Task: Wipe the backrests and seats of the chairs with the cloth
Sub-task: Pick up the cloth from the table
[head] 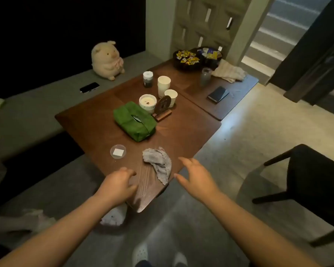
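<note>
Pretty sure this is the very first step, grabbing the rag. Judging by how things lie, no chair has been wiped yet.

The cloth (pixel 158 164) is a crumpled grey thing lying on the wooden table (pixel 89 128), right at the near corner, with its near end almost at the table's edge. Neither hand has hold of it. The right hand (pixel 198 178) hovers just right of the cloth, out past the table edge, fingers spread wide and thumb out, holding nothing. The left hand (pixel 118 185) is just left of the cloth over the tabletop, fingers loosely bent, also empty. I can't tell if it actually touches the wood.

Next move, my guess: close one hand on the cloth, lift it, then turn to the dark chair (pixel 314 187), which stands well to the right of the cloth.

Room-wise it looks easy. The cloth is at the corner, so a hand can come in from the side without reaching over anything. Behind and left of the cloth there's a small clear dish (pixel 118 151), near but not touching. Further behind it is a green tissue box (pixel 134 121), well apart. Between cloth and chair it's open floor. The chair's arm and legs poke out toward the cloth side, so watch those. Part of the chair is cut off by the frame.
</note>
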`<state>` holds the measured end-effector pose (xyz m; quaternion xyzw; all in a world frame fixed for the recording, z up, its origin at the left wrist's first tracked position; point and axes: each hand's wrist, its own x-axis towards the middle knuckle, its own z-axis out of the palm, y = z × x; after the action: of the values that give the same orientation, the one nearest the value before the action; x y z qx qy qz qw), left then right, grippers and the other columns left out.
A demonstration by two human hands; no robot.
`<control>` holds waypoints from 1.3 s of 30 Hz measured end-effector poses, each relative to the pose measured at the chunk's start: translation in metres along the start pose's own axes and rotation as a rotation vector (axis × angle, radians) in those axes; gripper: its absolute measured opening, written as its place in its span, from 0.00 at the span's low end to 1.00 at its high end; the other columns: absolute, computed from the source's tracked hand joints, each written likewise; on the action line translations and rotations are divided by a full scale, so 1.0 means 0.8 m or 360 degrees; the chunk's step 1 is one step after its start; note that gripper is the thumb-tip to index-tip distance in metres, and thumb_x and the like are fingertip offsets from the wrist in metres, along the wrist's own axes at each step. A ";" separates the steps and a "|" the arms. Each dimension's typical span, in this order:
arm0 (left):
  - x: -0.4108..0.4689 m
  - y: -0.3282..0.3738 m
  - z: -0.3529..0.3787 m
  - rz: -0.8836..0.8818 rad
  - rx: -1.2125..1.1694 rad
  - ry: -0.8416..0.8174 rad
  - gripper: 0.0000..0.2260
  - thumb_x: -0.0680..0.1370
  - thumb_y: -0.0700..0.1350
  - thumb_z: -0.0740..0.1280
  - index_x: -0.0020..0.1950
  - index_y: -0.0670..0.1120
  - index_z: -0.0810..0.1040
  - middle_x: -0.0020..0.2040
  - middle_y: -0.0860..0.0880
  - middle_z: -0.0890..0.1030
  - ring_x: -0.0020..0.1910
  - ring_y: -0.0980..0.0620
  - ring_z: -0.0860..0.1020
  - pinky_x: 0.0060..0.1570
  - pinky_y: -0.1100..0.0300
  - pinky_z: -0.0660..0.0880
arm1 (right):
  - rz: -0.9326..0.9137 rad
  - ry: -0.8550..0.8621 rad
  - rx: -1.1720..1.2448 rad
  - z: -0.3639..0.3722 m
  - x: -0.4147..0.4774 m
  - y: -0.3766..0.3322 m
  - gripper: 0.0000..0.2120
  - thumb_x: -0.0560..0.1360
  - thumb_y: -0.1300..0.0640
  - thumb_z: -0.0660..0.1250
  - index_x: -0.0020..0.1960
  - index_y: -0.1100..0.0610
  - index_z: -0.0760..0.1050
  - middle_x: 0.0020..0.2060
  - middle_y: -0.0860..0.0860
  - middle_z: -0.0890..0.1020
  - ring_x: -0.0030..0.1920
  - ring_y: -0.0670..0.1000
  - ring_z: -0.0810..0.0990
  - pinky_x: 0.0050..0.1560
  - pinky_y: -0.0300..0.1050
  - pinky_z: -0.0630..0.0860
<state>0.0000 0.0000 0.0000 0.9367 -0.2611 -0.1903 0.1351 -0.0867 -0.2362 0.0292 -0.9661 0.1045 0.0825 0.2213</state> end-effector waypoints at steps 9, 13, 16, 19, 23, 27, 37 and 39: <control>0.020 -0.041 0.027 -0.0234 -0.0149 0.0031 0.18 0.78 0.52 0.65 0.66 0.48 0.75 0.60 0.49 0.77 0.56 0.51 0.77 0.50 0.61 0.72 | -0.0230 -0.0185 -0.0072 0.079 0.101 -0.008 0.27 0.79 0.49 0.63 0.76 0.52 0.62 0.76 0.57 0.59 0.75 0.58 0.56 0.74 0.52 0.58; 0.026 -0.048 0.039 -0.0282 -0.0204 0.0036 0.16 0.77 0.51 0.66 0.63 0.47 0.77 0.56 0.49 0.78 0.52 0.52 0.78 0.49 0.60 0.74 | -0.0180 -0.0211 -0.0112 0.120 0.139 -0.003 0.24 0.81 0.48 0.58 0.76 0.50 0.60 0.78 0.56 0.54 0.77 0.61 0.51 0.74 0.59 0.56; 0.029 -0.052 0.046 -0.0311 -0.0258 0.0025 0.15 0.77 0.51 0.67 0.62 0.48 0.78 0.53 0.50 0.78 0.49 0.53 0.78 0.46 0.62 0.73 | -0.0123 -0.0231 -0.0110 0.145 0.160 0.001 0.25 0.81 0.45 0.56 0.76 0.50 0.59 0.78 0.55 0.53 0.77 0.61 0.50 0.74 0.60 0.55; 0.031 -0.057 0.052 -0.0327 -0.0266 0.0007 0.14 0.78 0.52 0.66 0.61 0.48 0.78 0.50 0.52 0.76 0.45 0.55 0.76 0.43 0.64 0.71 | -0.0120 -0.0180 -0.0130 0.164 0.173 0.006 0.27 0.81 0.42 0.56 0.76 0.50 0.58 0.77 0.56 0.55 0.76 0.60 0.53 0.71 0.59 0.58; 0.034 -0.065 0.056 -0.0363 -0.0281 0.0002 0.15 0.77 0.53 0.66 0.62 0.50 0.77 0.50 0.53 0.76 0.46 0.56 0.75 0.44 0.64 0.72 | -0.0226 -0.0037 -0.0312 0.174 0.187 0.017 0.28 0.79 0.40 0.58 0.75 0.51 0.64 0.73 0.56 0.65 0.70 0.61 0.64 0.64 0.56 0.66; 0.037 -0.070 0.057 -0.0369 -0.0282 -0.0003 0.15 0.77 0.53 0.67 0.62 0.50 0.78 0.50 0.53 0.76 0.45 0.57 0.75 0.42 0.66 0.71 | -0.0325 0.0054 -0.0197 0.169 0.202 0.026 0.23 0.79 0.44 0.63 0.69 0.54 0.72 0.62 0.57 0.74 0.57 0.58 0.72 0.49 0.49 0.73; 0.051 -0.049 0.038 -0.0261 -0.0258 -0.0050 0.14 0.77 0.51 0.67 0.61 0.49 0.78 0.49 0.54 0.74 0.44 0.57 0.75 0.38 0.67 0.65 | 0.0058 0.0221 0.0546 0.120 0.151 0.039 0.14 0.79 0.44 0.62 0.53 0.52 0.80 0.43 0.48 0.76 0.42 0.48 0.76 0.39 0.44 0.67; 0.056 -0.035 0.031 -0.0185 -0.0269 -0.0080 0.14 0.77 0.51 0.67 0.61 0.49 0.77 0.51 0.53 0.75 0.45 0.57 0.74 0.39 0.67 0.65 | 0.0169 0.0282 0.0694 0.110 0.122 0.049 0.14 0.79 0.44 0.62 0.51 0.52 0.80 0.42 0.50 0.78 0.43 0.47 0.76 0.42 0.45 0.72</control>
<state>0.0370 -0.0052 -0.0446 0.9304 -0.1927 -0.2425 0.1958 -0.0120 -0.2476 -0.0846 -0.8920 0.1895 -0.0156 0.4101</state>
